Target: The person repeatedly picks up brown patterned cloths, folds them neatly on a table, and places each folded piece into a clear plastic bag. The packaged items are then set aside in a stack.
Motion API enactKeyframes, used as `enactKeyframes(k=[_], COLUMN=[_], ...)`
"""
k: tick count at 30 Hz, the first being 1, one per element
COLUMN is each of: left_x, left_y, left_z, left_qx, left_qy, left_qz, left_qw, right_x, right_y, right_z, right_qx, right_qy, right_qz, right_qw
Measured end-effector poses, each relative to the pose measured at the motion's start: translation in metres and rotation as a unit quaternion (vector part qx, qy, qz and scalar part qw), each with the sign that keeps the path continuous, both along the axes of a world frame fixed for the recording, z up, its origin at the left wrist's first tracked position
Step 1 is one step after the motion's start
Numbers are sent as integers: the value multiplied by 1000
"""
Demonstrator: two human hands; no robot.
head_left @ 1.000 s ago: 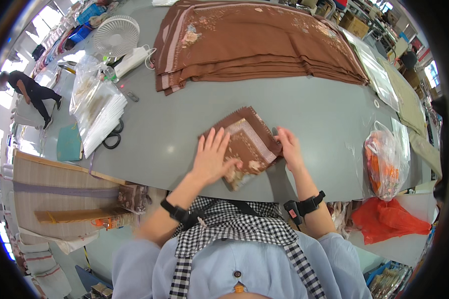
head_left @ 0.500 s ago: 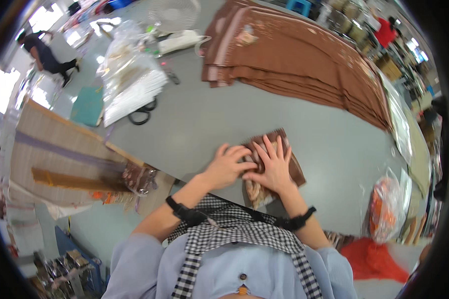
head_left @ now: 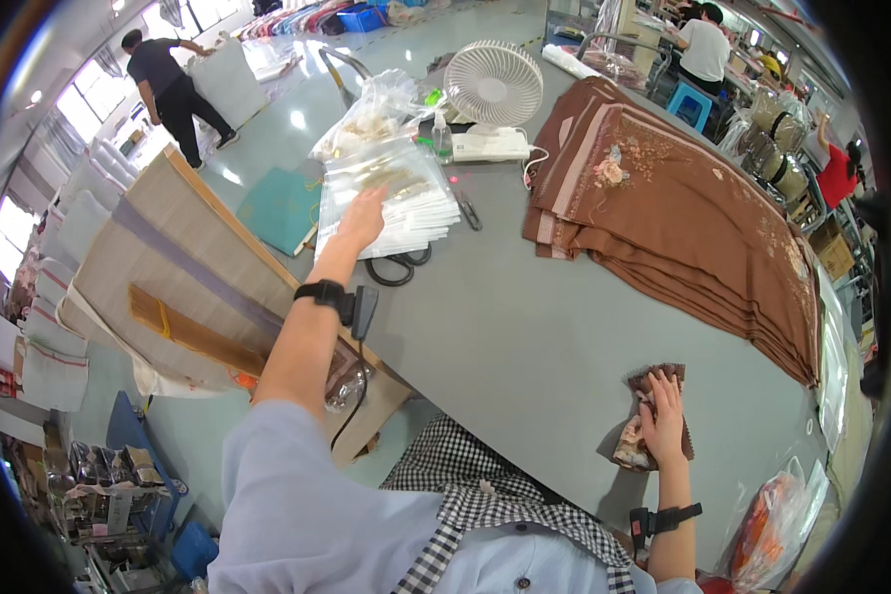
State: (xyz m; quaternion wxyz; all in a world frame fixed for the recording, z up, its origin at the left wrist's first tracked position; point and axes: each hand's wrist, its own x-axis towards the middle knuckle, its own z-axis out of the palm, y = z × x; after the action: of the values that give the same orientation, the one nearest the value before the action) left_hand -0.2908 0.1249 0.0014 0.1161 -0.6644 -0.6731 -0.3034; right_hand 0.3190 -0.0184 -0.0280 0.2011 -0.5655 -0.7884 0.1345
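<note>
My left hand point(head_left: 360, 220) reaches far out to the left and lies flat on a stack of clear plastic bags point(head_left: 403, 196) on the grey table point(head_left: 525, 337). My right hand point(head_left: 662, 419) rests palm down on a small folded brown cloth point(head_left: 648, 414) near the table's front edge. Black scissors point(head_left: 398, 265) lie just beside the bag stack, close to my left wrist. Both wrists wear black bands.
A large pile of brown embroidered cloths point(head_left: 683, 213) covers the table's far right. A white desk fan point(head_left: 493, 91) and a small bottle point(head_left: 444, 139) stand at the back. An orange plastic bag point(head_left: 767, 530) lies at lower right. People work in the background.
My left hand has left the folded cloth and stretched out to the plastic bags. My right hand stays on the cloth. The view has swung left.
</note>
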Motion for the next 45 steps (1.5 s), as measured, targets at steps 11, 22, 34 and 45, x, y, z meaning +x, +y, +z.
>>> enactKeyframes(k=[11,22,34,45], left_x=[47,344,219,290], left_y=[-12,-191,-166,-147], left_z=[40,-71,-43,-36], left_qx=[-59,-40,-161,-263], left_qy=[-191,-83,-80,-196], left_qz=[-24,-386,-469,-361], left_qw=[979,918,865,873], right_x=[-1,-77,-90,-132], right_y=[14,-31,-37,-71], right_z=[-10,-7,-6,28], right_qx=[31,10,62,43], right_qy=[29,48,-24,44], right_qz=[-2,97,112,254], right_qw=[999,994,991,965])
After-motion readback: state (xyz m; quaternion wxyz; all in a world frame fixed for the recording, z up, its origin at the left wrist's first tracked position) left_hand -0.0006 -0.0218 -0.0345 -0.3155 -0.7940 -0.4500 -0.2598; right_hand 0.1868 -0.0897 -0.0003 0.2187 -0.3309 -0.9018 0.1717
